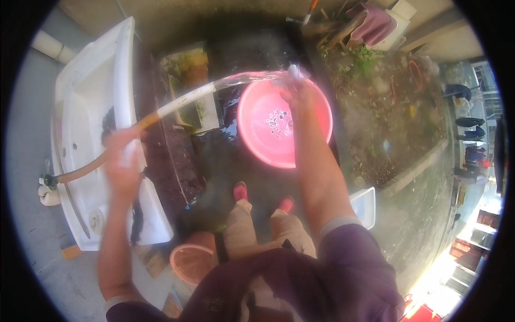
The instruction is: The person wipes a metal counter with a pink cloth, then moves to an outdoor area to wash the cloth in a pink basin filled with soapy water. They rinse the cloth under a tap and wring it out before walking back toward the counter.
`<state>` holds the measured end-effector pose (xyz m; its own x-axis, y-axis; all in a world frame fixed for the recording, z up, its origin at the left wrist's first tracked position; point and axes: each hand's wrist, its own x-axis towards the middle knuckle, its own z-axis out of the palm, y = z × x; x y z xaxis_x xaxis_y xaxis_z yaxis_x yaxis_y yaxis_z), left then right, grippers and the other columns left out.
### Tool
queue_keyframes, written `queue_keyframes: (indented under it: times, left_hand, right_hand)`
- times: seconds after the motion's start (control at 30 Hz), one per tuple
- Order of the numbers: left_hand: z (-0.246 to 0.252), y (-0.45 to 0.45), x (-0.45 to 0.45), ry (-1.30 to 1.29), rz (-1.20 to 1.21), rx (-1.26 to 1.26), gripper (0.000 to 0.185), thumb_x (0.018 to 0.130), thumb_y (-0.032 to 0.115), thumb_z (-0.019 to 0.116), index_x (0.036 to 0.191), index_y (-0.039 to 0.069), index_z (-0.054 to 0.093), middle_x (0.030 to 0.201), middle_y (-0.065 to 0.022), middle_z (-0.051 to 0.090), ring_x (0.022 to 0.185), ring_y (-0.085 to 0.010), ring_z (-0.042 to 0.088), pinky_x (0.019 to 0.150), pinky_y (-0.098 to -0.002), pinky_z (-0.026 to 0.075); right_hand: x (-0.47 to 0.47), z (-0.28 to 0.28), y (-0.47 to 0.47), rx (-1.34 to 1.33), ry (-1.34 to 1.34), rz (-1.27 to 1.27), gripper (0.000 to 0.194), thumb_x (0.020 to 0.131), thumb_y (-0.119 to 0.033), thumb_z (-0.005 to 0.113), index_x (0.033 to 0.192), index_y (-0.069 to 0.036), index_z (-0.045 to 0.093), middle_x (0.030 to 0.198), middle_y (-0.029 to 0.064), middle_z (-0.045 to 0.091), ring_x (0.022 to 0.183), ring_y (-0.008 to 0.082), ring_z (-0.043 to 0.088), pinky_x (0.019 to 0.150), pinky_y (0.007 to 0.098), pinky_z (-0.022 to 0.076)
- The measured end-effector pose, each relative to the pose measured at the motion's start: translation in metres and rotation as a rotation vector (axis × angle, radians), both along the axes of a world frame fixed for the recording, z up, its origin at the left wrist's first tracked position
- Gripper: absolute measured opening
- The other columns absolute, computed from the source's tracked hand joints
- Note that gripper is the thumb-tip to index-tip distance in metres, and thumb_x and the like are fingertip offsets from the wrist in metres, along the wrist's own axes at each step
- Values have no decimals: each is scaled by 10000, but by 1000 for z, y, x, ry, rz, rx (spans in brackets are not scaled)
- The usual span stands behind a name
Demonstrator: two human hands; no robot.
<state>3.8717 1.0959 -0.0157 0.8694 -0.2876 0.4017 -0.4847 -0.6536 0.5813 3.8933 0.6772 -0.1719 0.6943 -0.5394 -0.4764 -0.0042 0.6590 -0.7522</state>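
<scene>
My left hand (122, 161) is blurred and closed around a hose (185, 100). The hose runs from a wall tap (49, 181) across the white sink, and its pale free end points to the right. A stream of water (249, 77) leaves that end and strikes around my right hand (297, 90), which is stretched out over the far side of a pink basin (261, 149). Something whitish shows at the fingertips; blur and splashing hide whether it is an object or water. Inside the basin, a dark printed pattern marks the bottom.
A white sink (88, 92) with a broken front edge stands on the left. A bucket-like orange container (192, 257) is beside my legs. To the right lie a white plastic tub (365, 207) and a soil bed (394, 120) with a raised edge. A mauve cloth (374, 26) hangs beyond it.
</scene>
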Motion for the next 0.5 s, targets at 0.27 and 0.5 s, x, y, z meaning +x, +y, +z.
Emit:
queue_keyframes:
  times: [0.27,0.5]
  left_hand:
    - [-62,-159,-79,522,-372,-232,223,766,38,613,988,19,607,920,-110,629,845,-243,592,763,-318,464]
    - [-102,-152,-105,699,-145,-230,223,774,26,612,997,13,616,919,-113,633,834,-188,603,759,-291,467]
  right_hand:
    - [-19,4,-27,-314,258,96,183,848,-137,497,966,-23,580,830,105,587,785,213,557,498,401,444]
    - [-71,-109,-155,-843,344,164,458,791,-202,588,1211,-54,481,889,29,583,727,100,511,510,272,371]
